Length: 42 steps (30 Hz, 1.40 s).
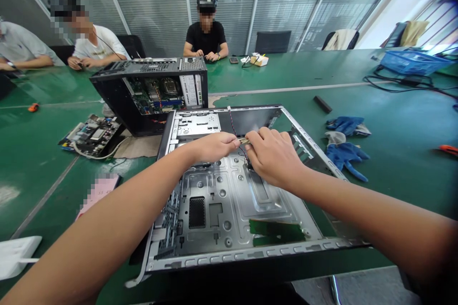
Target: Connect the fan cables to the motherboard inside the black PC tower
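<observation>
The left hand and right hand pinch a cable bundle between their fingers above the PC case, which lies open side up, probably for easy reach. Memory sticks lie inside; a PC tower stands behind, crowding the bench there.

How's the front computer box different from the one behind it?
The front case lies flat; the back case stands up.
The front case has green strips lying in it; the back case has a circuit board inside.
The left hand and right hand hold wires over the front case; neither touches the back case.
Both are open, so you can see inside.
</observation>
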Tool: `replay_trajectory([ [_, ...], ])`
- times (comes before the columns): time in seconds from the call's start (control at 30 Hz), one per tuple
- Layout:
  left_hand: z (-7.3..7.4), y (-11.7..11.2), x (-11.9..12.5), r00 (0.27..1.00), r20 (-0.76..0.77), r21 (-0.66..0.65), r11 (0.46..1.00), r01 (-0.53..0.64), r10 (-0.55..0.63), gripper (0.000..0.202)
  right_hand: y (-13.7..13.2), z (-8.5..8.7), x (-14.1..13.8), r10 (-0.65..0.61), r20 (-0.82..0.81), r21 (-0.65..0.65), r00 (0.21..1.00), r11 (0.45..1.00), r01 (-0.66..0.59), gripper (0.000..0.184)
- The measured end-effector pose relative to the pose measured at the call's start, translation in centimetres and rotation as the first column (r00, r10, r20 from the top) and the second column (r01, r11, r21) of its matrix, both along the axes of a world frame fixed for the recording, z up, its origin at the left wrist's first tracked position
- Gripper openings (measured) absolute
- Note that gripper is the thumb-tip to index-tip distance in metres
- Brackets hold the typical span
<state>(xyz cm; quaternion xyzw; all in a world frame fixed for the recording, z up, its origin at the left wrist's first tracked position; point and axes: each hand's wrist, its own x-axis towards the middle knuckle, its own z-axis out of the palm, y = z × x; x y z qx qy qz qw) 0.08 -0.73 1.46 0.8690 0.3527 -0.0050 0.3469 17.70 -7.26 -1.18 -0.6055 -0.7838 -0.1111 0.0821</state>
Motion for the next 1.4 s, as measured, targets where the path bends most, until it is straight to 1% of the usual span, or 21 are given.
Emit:
replay_trajectory([
  [0.07, 0.0, -0.1, 0.0, 1.0, -0.013, -0.002, 1.0, 0.008, -0.008, 0.032, 0.1, 0.0, 0.4, 0.043, 0.099, 0.028, 0.994, 0.999, -0.046, 0.033],
  [0.17, 0.0, -0.1, 0.0, 0.999, -0.031, -0.007, 1.0, 0.014, -0.014, 0.032, 0.6, -0.1, 1.0, 0.103, 0.188, 0.019, 0.977, 0.994, -0.109, 0.036],
  [0.33, -0.5, 0.1, -0.3, 0.997, -0.042, -0.076, 0.995, 0.065, -0.069, 0.027, 1.1, -0.4, 1.8, 0.133, 0.226, -0.042, 0.965, 0.991, -0.127, 0.04],
  [0.43, -0.6, 0.1, -0.3, 0.993, -0.059, -0.097, 0.99, 0.099, -0.105, 0.027, 1.2, -0.5, 2.1, 0.159, 0.231, -0.073, 0.96, 0.987, -0.146, 0.038],
  [0.5, -0.6, 0.0, -0.2, 0.99, -0.096, -0.076, 0.993, 0.096, -0.103, 0.027, 1.2, -0.4, 2.1, 0.181, 0.226, -0.094, 0.957, 0.982, -0.163, 0.037],
  [0.63, -0.2, -0.5, 0.1, 0.981, -0.176, 0.021, 0.996, 0.084, -0.079, 0.028, 1.1, 0.0, 1.9, 0.192, 0.224, -0.155, 0.955, 0.975, -0.16, 0.038],
  [0.8, -0.2, -0.6, 0.0, 0.97, -0.213, 0.104, 0.985, 0.139, -0.114, 0.029, 1.1, -0.1, 1.9, 0.212, 0.187, -0.204, 0.959, 0.964, -0.173, 0.04],
  [0.9, -0.5, -0.5, 0.0, 0.959, -0.251, 0.136, 0.976, 0.171, -0.133, 0.031, 1.0, -0.2, 1.6, 0.172, 0.118, -0.298, 0.978, 0.946, -0.131, 0.047],
  [0.97, -0.7, -0.5, 0.0, 0.95, -0.277, 0.156, 0.969, 0.191, -0.142, 0.032, 0.8, 0.0, 1.4, 0.114, 0.073, -0.388, 0.991, 0.918, -0.077, 0.053],
  [1.03, -0.9, -0.6, 0.0, 0.94, -0.299, 0.168, 0.961, 0.219, -0.162, 0.031, 0.6, 0.3, 1.2, 0.076, 0.047, -0.463, 0.996, 0.885, -0.045, 0.056],
  [1.13, -0.7, -0.9, 0.1, 0.926, -0.314, 0.154, 0.952, 0.265, -0.207, 0.03, 0.4, 0.8, 1.2, 0.096, 0.032, -0.525, 0.995, 0.849, -0.065, 0.054],
  [1.23, -0.4, -1.3, 0.2, 0.923, -0.32, 0.118, 0.957, 0.264, -0.215, 0.027, 0.6, 1.3, 1.4, 0.139, -0.025, -0.595, 0.99, 0.794, -0.127, 0.051],
  [1.3, -0.2, -1.5, 0.2, 0.923, -0.324, 0.1, 0.963, 0.25, -0.206, 0.024, 0.8, 1.5, 1.6, 0.173, -0.116, -0.655, 0.978, 0.727, -0.206, 0.049],
  [1.33, -0.2, -1.6, 0.2, 0.925, -0.323, 0.1, 0.965, 0.244, -0.201, 0.023, 1.0, 1.5, 1.7, 0.185, -0.172, -0.685, 0.968, 0.684, -0.253, 0.048],
  [1.4, -0.3, -1.7, 0.2, 0.929, -0.319, 0.116, 0.965, 0.237, -0.19, 0.022, 1.4, 1.6, 1.9, 0.178, -0.295, -0.741, 0.939, 0.578, -0.342, 0.048],
])
